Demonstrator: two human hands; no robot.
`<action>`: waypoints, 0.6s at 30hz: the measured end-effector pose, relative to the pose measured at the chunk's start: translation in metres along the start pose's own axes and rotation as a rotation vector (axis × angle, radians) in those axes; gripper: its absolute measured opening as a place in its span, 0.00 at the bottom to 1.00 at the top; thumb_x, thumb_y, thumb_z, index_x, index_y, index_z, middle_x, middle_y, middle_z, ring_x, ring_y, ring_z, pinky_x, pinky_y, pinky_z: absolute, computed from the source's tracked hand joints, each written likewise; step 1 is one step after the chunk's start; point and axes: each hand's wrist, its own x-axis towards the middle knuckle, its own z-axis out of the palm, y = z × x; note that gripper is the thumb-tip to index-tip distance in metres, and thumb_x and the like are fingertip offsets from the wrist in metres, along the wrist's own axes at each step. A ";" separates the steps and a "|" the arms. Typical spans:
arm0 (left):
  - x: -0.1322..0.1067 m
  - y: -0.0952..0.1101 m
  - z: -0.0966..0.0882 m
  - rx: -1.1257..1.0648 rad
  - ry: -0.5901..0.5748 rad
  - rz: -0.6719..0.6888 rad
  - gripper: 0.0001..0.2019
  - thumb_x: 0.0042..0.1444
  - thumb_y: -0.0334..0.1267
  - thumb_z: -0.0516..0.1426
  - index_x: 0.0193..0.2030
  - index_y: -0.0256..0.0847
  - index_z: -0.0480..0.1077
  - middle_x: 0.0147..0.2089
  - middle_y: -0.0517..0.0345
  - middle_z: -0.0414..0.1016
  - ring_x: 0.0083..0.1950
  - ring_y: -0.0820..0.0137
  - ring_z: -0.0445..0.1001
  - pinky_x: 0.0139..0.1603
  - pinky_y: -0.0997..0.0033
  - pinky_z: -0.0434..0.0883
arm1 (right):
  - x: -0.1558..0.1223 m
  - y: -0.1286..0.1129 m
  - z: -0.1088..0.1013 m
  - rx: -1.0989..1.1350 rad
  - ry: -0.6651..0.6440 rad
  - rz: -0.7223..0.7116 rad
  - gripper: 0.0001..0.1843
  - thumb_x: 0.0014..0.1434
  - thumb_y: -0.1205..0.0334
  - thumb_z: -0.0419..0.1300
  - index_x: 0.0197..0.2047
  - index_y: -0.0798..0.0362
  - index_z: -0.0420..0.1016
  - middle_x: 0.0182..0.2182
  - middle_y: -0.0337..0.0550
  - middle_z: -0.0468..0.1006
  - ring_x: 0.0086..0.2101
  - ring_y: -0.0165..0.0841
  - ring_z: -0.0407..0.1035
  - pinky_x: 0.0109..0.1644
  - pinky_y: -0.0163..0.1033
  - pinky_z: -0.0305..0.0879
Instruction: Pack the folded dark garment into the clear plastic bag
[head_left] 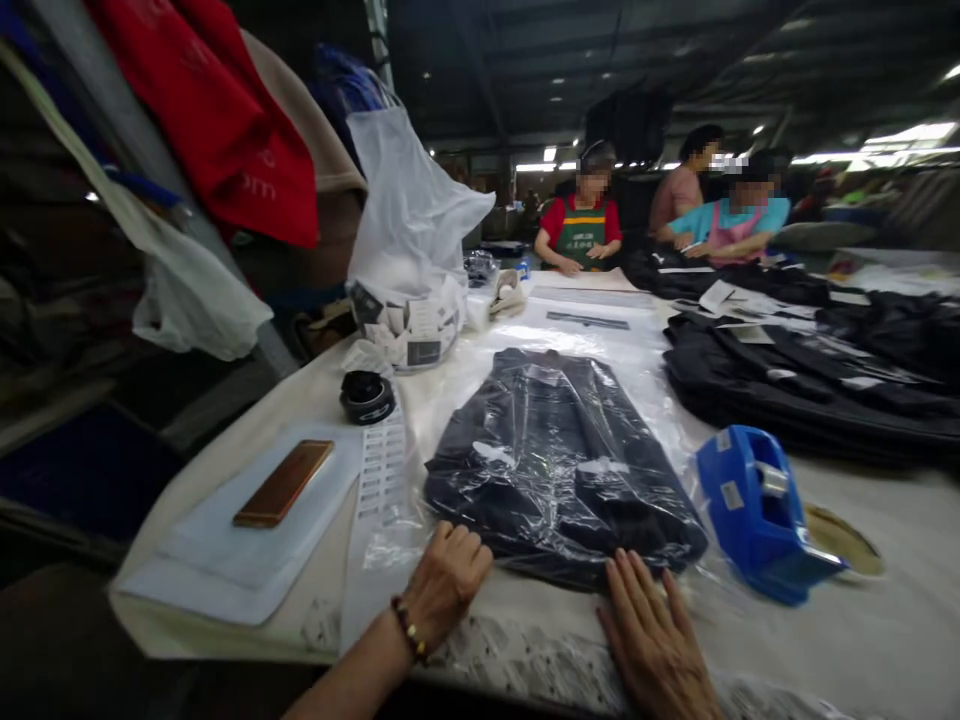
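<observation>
A folded black garment (555, 430) lies inside a clear plastic bag (551, 500) on the table in front of me. My left hand (448, 578), with a beaded bracelet at the wrist, is closed with curled fingers at the bag's near left edge. Its fingertips are hidden, but it seems to pinch the plastic. At the near right edge, my right hand (654, 620) lies flat with fingers stretched out, their tips touching the bag. Right of the bag stands a blue tape dispenser (757, 515).
A phone (283, 484) rests on pale sheets at left, beside a black tape roll (367, 398) and a label strip (381, 470). Behind stands a white bag of tags (409, 250). Black garments (795, 390) are piled at right. Several people work across the table.
</observation>
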 end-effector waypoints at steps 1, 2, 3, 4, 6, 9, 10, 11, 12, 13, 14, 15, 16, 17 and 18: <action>-0.008 -0.008 -0.005 0.026 0.006 -0.016 0.09 0.57 0.25 0.49 0.28 0.40 0.61 0.29 0.59 0.66 0.32 0.67 0.61 0.34 0.66 0.56 | 0.000 0.000 0.000 0.013 0.000 -0.001 0.28 0.61 0.62 0.49 0.62 0.65 0.54 0.54 0.59 0.68 0.60 0.44 0.51 0.65 0.55 0.43; -0.014 -0.016 -0.009 0.042 0.010 -0.032 0.09 0.57 0.25 0.49 0.28 0.40 0.61 0.30 0.58 0.66 0.33 0.67 0.61 0.35 0.66 0.56 | 0.000 0.000 0.000 0.019 -0.001 0.000 0.28 0.61 0.62 0.49 0.62 0.65 0.53 0.55 0.59 0.67 0.60 0.45 0.51 0.64 0.55 0.43; -0.018 -0.023 -0.013 0.051 0.015 -0.051 0.09 0.57 0.25 0.48 0.28 0.40 0.62 0.30 0.58 0.66 0.33 0.67 0.61 0.36 0.66 0.56 | 0.000 -0.001 -0.002 0.017 -0.003 0.001 0.29 0.61 0.62 0.49 0.63 0.65 0.52 0.55 0.59 0.67 0.60 0.45 0.52 0.64 0.55 0.43; -0.021 -0.029 -0.016 0.050 0.023 -0.068 0.10 0.58 0.25 0.48 0.28 0.40 0.62 0.31 0.58 0.67 0.34 0.67 0.61 0.36 0.66 0.56 | 0.000 -0.001 -0.003 0.012 -0.004 0.004 0.29 0.61 0.62 0.49 0.63 0.65 0.52 0.55 0.59 0.67 0.60 0.45 0.52 0.64 0.56 0.44; -0.024 -0.040 -0.019 0.018 0.046 -0.081 0.09 0.58 0.25 0.48 0.29 0.40 0.63 0.34 0.57 0.68 0.37 0.67 0.63 0.39 0.66 0.56 | 0.000 -0.002 -0.005 0.003 -0.007 0.012 0.29 0.61 0.63 0.49 0.63 0.66 0.51 0.54 0.59 0.68 0.60 0.46 0.52 0.64 0.56 0.44; -0.023 -0.051 -0.017 -0.057 0.068 -0.062 0.09 0.60 0.29 0.48 0.29 0.39 0.63 0.32 0.58 0.69 0.36 0.69 0.64 0.39 0.67 0.56 | 0.000 -0.003 -0.005 0.007 -0.013 0.026 0.30 0.60 0.64 0.50 0.63 0.65 0.51 0.54 0.58 0.68 0.59 0.45 0.53 0.64 0.55 0.44; -0.022 -0.054 -0.015 -0.078 0.064 -0.054 0.10 0.61 0.29 0.48 0.28 0.39 0.63 0.29 0.59 0.68 0.33 0.69 0.64 0.38 0.67 0.55 | 0.000 -0.003 -0.004 0.012 -0.014 0.029 0.30 0.60 0.64 0.50 0.64 0.64 0.50 0.54 0.58 0.68 0.59 0.45 0.53 0.64 0.55 0.44; -0.021 -0.057 -0.013 -0.093 0.053 -0.052 0.11 0.61 0.30 0.47 0.28 0.39 0.63 0.27 0.61 0.67 0.31 0.70 0.63 0.37 0.67 0.55 | 0.000 -0.002 -0.004 0.017 -0.011 0.031 0.30 0.60 0.64 0.50 0.64 0.64 0.50 0.54 0.57 0.68 0.60 0.44 0.53 0.64 0.55 0.44; -0.019 -0.059 -0.010 -0.102 0.041 -0.055 0.12 0.62 0.30 0.46 0.28 0.39 0.63 0.26 0.62 0.67 0.29 0.71 0.63 0.36 0.67 0.55 | 0.000 -0.002 -0.004 0.020 -0.010 0.031 0.30 0.60 0.64 0.50 0.64 0.65 0.49 0.55 0.58 0.68 0.60 0.44 0.52 0.64 0.55 0.43; -0.018 -0.062 -0.008 -0.108 0.030 -0.064 0.12 0.62 0.30 0.46 0.28 0.39 0.63 0.25 0.62 0.67 0.28 0.71 0.63 0.36 0.67 0.55 | 0.001 -0.002 -0.004 0.021 -0.008 0.031 0.30 0.60 0.64 0.49 0.64 0.65 0.49 0.54 0.58 0.67 0.60 0.45 0.52 0.65 0.55 0.43; -0.017 -0.063 -0.005 -0.111 0.022 -0.077 0.11 0.62 0.30 0.45 0.29 0.38 0.63 0.25 0.62 0.68 0.28 0.72 0.63 0.36 0.67 0.55 | 0.001 -0.002 -0.004 0.021 -0.008 0.027 0.31 0.60 0.63 0.49 0.64 0.65 0.49 0.55 0.58 0.67 0.60 0.45 0.51 0.65 0.55 0.43; -0.015 -0.065 -0.003 -0.110 0.017 -0.092 0.11 0.62 0.31 0.46 0.29 0.38 0.63 0.26 0.61 0.68 0.28 0.71 0.63 0.36 0.67 0.56 | 0.001 -0.002 -0.004 0.020 -0.010 0.023 0.31 0.60 0.64 0.49 0.64 0.65 0.49 0.54 0.59 0.67 0.60 0.45 0.51 0.65 0.55 0.42; -0.014 -0.066 -0.001 -0.107 0.014 -0.103 0.11 0.62 0.31 0.46 0.30 0.38 0.63 0.26 0.61 0.69 0.28 0.71 0.64 0.36 0.67 0.56 | 0.001 -0.002 -0.004 0.019 -0.010 0.019 0.31 0.60 0.64 0.50 0.64 0.66 0.50 0.54 0.59 0.67 0.61 0.45 0.50 0.65 0.55 0.42; -0.013 -0.067 0.001 -0.103 0.012 -0.113 0.10 0.61 0.31 0.47 0.30 0.38 0.64 0.26 0.61 0.69 0.28 0.71 0.64 0.36 0.67 0.56 | 0.001 -0.002 -0.004 0.019 -0.009 0.014 0.31 0.59 0.64 0.50 0.64 0.66 0.50 0.54 0.59 0.68 0.61 0.45 0.50 0.64 0.55 0.42; -0.012 -0.068 0.002 -0.099 0.008 -0.121 0.10 0.61 0.31 0.47 0.30 0.38 0.64 0.26 0.60 0.69 0.29 0.70 0.65 0.36 0.67 0.56 | 0.001 -0.002 -0.004 0.020 -0.006 0.011 0.31 0.59 0.64 0.50 0.64 0.66 0.50 0.54 0.60 0.68 0.61 0.45 0.50 0.64 0.55 0.42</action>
